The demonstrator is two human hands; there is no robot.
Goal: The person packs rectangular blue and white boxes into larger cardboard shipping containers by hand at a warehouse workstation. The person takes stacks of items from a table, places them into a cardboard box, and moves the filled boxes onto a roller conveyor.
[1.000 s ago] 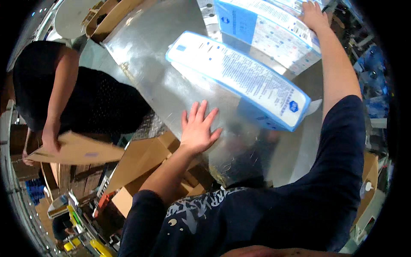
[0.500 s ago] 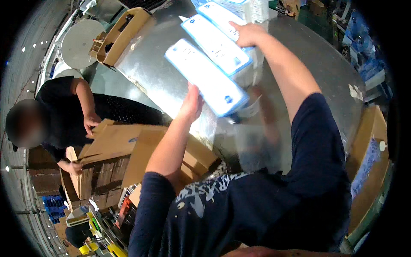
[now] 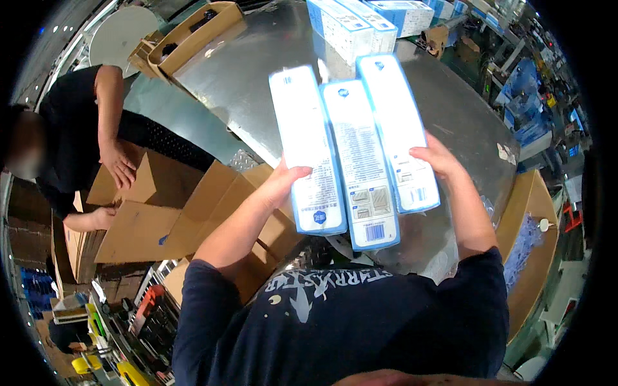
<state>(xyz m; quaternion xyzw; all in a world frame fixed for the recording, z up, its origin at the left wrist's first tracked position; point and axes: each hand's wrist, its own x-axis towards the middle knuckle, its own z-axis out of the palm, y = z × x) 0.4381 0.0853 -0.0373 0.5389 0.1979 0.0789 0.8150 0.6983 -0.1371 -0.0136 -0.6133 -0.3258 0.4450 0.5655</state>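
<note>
Side by side between my hands are three long white boxes with blue edges: a left box (image 3: 308,148), a middle box (image 3: 362,148) set slightly lower, and a right box (image 3: 398,128). My left hand (image 3: 286,183) grips the outer side of the left one, thumb on its top face. On the opposite side my right hand (image 3: 438,157) presses the right one, its thumb also on top. The hands squeeze the row together above the metal table (image 3: 257,71). Fingers beneath and behind the boxes are hidden.
More white-and-blue boxes (image 3: 351,29) stand at the table's far edge. To the left a co-worker (image 3: 77,128) handles an open cardboard carton (image 3: 148,222). A long cardboard tray (image 3: 196,38) lies far left; a carton with a plastic liner (image 3: 531,251) stands at right.
My right hand has come nearer and now clasps the row's right side. The three boxes have moved toward me and turned more upright in view. The co-worker's carton has opened wider.
</note>
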